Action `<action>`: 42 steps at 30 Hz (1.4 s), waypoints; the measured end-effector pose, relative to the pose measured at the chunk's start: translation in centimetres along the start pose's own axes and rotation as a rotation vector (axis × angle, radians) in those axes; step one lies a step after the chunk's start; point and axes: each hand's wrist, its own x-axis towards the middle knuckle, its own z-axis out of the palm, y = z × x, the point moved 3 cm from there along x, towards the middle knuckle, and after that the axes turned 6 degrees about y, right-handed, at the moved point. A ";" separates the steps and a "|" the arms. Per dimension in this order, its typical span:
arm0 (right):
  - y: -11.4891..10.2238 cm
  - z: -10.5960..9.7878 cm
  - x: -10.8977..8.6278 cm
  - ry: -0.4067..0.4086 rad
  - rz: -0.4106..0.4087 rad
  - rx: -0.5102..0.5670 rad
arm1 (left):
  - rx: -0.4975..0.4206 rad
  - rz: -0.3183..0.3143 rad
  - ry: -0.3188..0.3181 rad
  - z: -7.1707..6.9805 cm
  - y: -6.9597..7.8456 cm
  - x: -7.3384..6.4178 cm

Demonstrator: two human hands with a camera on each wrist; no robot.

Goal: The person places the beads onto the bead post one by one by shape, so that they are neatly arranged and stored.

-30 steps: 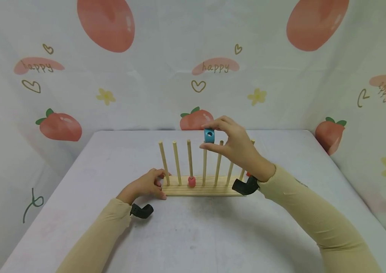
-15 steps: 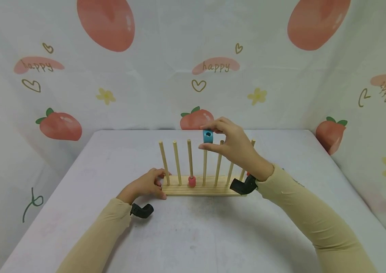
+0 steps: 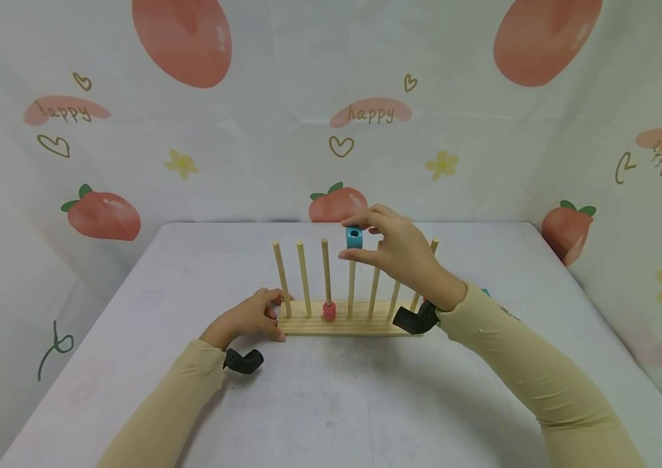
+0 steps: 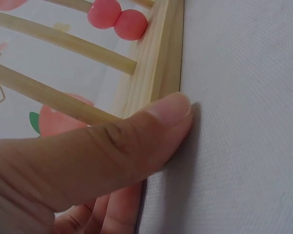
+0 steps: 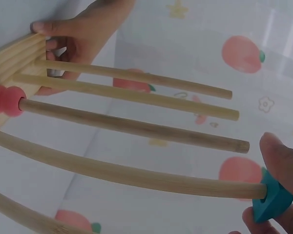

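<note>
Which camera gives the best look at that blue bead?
The right wrist view: the blue bead looks largest there, at the end of a wooden peg, though partly hidden by fingers. The head view shows it small, pinched in the right hand, a hole visible. The left wrist view misses it.

Long, wrinkled, pale-beige sleeves and stubby, bent, black wrist cameras
</note>
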 end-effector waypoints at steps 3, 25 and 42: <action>0.0 0.1 0.0 -0.007 0.001 -0.022 | -0.001 -0.003 -0.001 0.0 0.0 0.0; -0.1 -0.1 -0.1 -0.063 0.035 -0.101 | -0.033 -0.003 -0.004 0.1 -0.6 0.3; -0.1 -0.2 -0.1 -0.062 0.006 -0.075 | -0.032 -0.002 0.001 0.0 -0.6 0.3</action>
